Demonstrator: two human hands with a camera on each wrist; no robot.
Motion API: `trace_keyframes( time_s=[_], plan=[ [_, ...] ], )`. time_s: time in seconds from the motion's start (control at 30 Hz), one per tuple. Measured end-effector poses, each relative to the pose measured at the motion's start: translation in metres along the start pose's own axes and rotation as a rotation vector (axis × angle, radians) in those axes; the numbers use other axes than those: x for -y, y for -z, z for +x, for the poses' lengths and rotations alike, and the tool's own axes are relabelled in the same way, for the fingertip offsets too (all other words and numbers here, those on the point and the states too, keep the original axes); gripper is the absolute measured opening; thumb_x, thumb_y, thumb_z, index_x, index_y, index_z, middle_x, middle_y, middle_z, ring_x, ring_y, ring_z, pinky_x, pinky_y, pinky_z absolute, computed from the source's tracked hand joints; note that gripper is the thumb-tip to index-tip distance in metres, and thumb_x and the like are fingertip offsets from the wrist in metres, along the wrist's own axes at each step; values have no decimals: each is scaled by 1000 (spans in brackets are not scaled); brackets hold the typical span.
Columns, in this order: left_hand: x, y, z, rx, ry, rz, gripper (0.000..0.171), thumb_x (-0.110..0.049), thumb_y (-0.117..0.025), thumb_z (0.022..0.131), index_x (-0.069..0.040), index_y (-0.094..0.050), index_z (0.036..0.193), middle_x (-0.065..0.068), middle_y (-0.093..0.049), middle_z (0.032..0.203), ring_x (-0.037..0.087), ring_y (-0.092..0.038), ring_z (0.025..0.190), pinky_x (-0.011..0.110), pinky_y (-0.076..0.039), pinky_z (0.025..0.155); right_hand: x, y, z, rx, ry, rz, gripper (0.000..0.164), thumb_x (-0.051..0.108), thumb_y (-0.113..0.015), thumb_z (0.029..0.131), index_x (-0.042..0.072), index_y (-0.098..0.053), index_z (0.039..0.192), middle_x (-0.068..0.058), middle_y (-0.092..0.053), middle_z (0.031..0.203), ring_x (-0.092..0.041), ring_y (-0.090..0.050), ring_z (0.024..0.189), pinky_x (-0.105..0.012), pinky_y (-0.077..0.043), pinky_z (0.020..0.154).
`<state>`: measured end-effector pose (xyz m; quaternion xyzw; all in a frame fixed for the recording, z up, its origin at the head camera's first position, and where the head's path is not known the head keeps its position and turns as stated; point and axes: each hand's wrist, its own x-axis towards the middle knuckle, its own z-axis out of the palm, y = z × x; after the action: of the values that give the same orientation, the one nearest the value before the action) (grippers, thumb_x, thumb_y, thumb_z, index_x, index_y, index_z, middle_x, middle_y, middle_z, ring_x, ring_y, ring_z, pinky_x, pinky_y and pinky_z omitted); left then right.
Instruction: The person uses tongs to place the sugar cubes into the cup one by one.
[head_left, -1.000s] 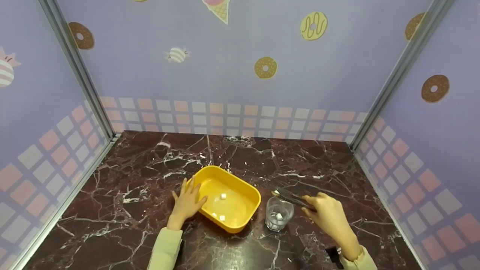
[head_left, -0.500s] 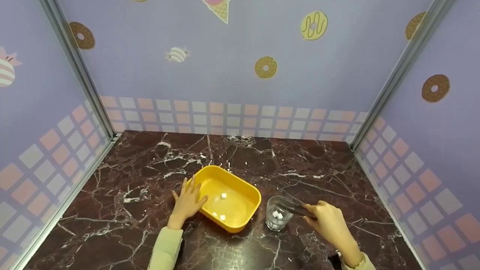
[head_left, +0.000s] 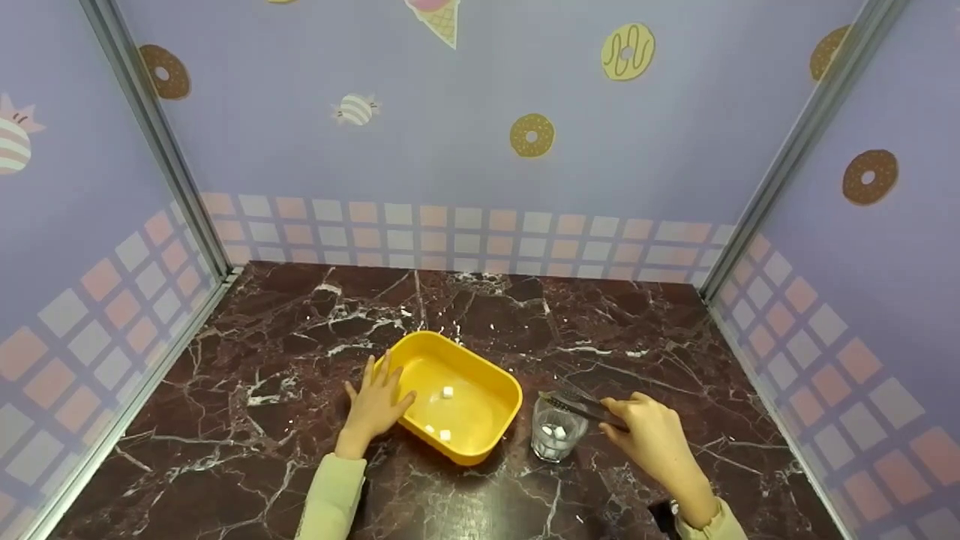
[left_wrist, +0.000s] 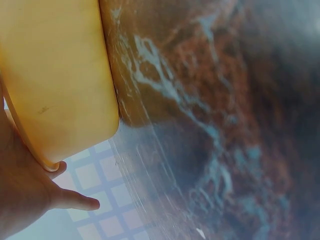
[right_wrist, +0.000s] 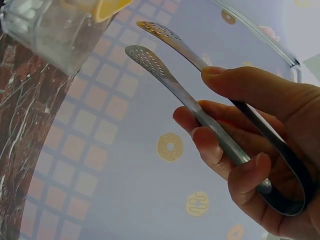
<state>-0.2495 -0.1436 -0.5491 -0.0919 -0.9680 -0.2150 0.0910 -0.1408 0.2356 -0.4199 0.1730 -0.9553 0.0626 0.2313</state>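
Apparently, we are at a release step: our right hand (head_left: 654, 431) grips perforated tongs (right_wrist: 225, 137), tips apart and empty, above the tumbler (head_left: 553, 450) holding white cubes (head_left: 560, 433). Our left hand (head_left: 373, 405), fingers spread, rests on the yellow basin (head_left: 480, 412). For the cubes inside (head_left: 448, 391), the next move probably calls for clearing the tumbler carefully.

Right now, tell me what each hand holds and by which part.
The right hand holds metal tongs by both arms, well behind the perforated tips. The left hand only rests, spread, on the rim of the yellow tub.
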Motion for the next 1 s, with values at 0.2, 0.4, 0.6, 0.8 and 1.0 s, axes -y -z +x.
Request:
trace_keyframes(
  time_s=[0.2, 0.4, 0.6, 0.8, 1.0],
  plan=[
    [0, -1, 0, -1, 11, 2, 59, -44, -49, 86, -6, -45, 130, 12, -22, 148, 38, -11, 136, 76, -9, 92, 7, -3, 12, -56, 40, 17, 29, 18, -79, 61, 12, -72, 89, 2, -66, 67, -8, -48, 53, -19, -42, 43],
    [1, -1, 0, 4, 14, 8, 60, -45, -48, 86, -6, -45, 131, 12, -21, 149, 39, -10, 136, 76, -9, 93, 16, -10, 30, -104, 67, 30, 27, 20, -78, 63, 13, -72, 88, 2, -63, 64, -10, -46, 52, -25, -41, 42],
    [1, -1, 0, -6, 2, 12, 59, -44, -49, 86, -5, -45, 130, 13, -22, 148, 40, -13, 135, 77, -10, 91, 30, -17, 56, -93, 114, 14, 23, 22, -76, 66, 14, -70, 87, 0, -65, 67, -15, -51, 55, -32, -44, 43],
    [1, -2, 1, -1, 2, 17, 59, -45, -48, 86, -6, -45, 130, 13, -22, 148, 39, -13, 135, 77, -10, 91, 47, -28, 80, -54, 155, 34, 19, 24, -75, 67, 14, -68, 82, 1, -64, 63, -16, -52, 56, -32, -42, 43],
    [-1, -2, 1, 8, 12, 4, 59, -43, -49, 86, -5, -45, 131, 13, -21, 148, 40, -12, 136, 77, -8, 92, 64, -44, 98, 2, 174, 46, 15, 26, -72, 70, 13, -66, 76, -1, -61, 59, -18, -50, 56, -34, -41, 43]
  ],
)
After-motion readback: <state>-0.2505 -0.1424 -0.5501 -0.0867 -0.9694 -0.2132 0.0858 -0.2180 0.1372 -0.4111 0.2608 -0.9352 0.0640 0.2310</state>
